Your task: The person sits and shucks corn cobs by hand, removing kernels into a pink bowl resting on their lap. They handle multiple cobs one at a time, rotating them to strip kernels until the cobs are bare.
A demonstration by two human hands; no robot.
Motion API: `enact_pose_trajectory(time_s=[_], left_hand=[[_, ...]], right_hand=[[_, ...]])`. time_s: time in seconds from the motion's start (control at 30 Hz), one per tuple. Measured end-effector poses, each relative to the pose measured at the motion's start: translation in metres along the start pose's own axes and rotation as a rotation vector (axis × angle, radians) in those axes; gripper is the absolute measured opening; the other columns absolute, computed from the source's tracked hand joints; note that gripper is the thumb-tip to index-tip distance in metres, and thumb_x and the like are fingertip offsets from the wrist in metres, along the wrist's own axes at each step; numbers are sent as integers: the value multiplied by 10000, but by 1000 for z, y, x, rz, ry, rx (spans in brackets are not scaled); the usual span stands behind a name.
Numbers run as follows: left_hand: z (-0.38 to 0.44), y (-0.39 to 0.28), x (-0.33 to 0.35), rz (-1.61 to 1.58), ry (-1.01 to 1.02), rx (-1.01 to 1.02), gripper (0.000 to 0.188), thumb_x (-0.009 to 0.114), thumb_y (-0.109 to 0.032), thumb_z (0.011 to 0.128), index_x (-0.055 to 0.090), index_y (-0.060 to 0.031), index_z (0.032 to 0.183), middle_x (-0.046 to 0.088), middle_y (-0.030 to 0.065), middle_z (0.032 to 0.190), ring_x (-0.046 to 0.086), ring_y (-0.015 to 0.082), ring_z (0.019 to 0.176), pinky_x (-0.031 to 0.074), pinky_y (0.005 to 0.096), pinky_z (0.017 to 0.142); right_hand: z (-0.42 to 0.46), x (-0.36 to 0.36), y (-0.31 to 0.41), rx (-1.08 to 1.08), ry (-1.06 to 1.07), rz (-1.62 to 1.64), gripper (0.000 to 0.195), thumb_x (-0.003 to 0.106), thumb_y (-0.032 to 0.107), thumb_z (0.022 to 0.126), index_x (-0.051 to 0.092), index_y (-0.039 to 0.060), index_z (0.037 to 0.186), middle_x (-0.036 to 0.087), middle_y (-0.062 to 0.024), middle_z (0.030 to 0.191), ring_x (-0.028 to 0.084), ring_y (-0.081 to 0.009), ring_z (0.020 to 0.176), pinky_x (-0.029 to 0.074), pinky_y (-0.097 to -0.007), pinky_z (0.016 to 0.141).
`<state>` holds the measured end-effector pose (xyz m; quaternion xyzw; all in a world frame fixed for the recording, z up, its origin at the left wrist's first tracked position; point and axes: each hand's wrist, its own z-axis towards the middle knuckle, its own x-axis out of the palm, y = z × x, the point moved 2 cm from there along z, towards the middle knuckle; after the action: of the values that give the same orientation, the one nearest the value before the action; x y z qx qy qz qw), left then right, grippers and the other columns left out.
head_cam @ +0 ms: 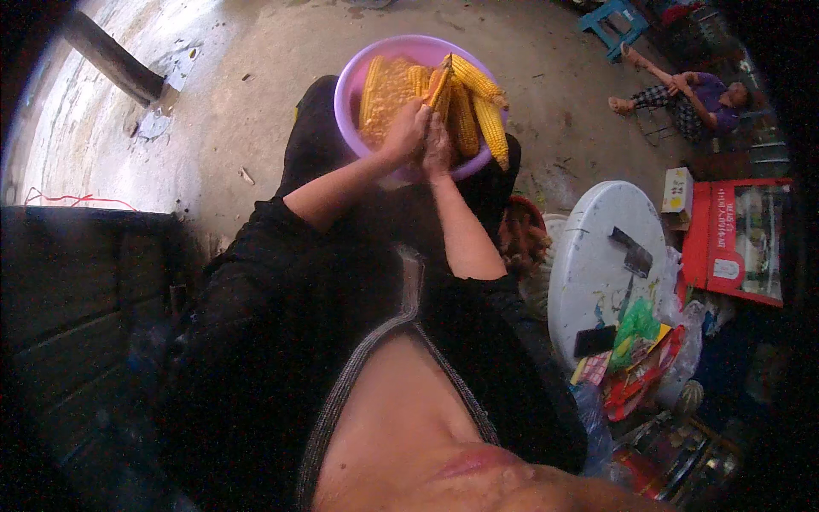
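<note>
A pink-purple plastic basin (346, 121) sits on my lap. Loose corn kernels (390, 96) fill its left part, and several yellow ears of corn (491, 125) lie along the right, some reaching over the rim. My left hand (407, 130) and my right hand (437, 146) are pressed close together over the basin's near side. Between them they grip one corn cob (439, 88), its tip pointing away from me. An orange-red strip shows on that cob beside its yellow kernels. The fingers hide its lower end.
To my right stands a round white table (592, 256) bearing a cleaver (632, 253), a phone (594, 342) and plastic bags (636, 329). A red basin of cobs (526, 233) is beside it. Farther right, a person (697, 102) sits near a blue stool (614, 25). A post (115, 57) rises at left.
</note>
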<state>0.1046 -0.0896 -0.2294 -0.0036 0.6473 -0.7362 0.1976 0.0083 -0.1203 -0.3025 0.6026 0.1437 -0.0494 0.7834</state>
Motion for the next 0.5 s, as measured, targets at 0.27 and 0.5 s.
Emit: enact_pose_trajectory(time_s=[0.27, 0.5], left_hand=[[6, 33, 3, 233, -9, -18, 341, 395, -247, 909, 544, -13, 1107, 557, 239, 1090, 528, 386, 1042, 410, 447, 894], [8, 24, -1, 301, 37, 16, 340, 417, -227, 893, 516, -31, 1153, 537, 218, 1135, 531, 367, 1046, 414, 447, 910]], right_hand=[[-7, 1, 29, 174, 37, 266, 519, 391, 423, 961, 554, -34, 1144, 607, -161, 1082, 562, -241, 977, 435, -335, 854], [-11, -5, 41, 126, 34, 264, 499, 370, 404, 975, 553, -31, 1134, 600, -140, 1065, 549, -200, 966, 433, -318, 852]])
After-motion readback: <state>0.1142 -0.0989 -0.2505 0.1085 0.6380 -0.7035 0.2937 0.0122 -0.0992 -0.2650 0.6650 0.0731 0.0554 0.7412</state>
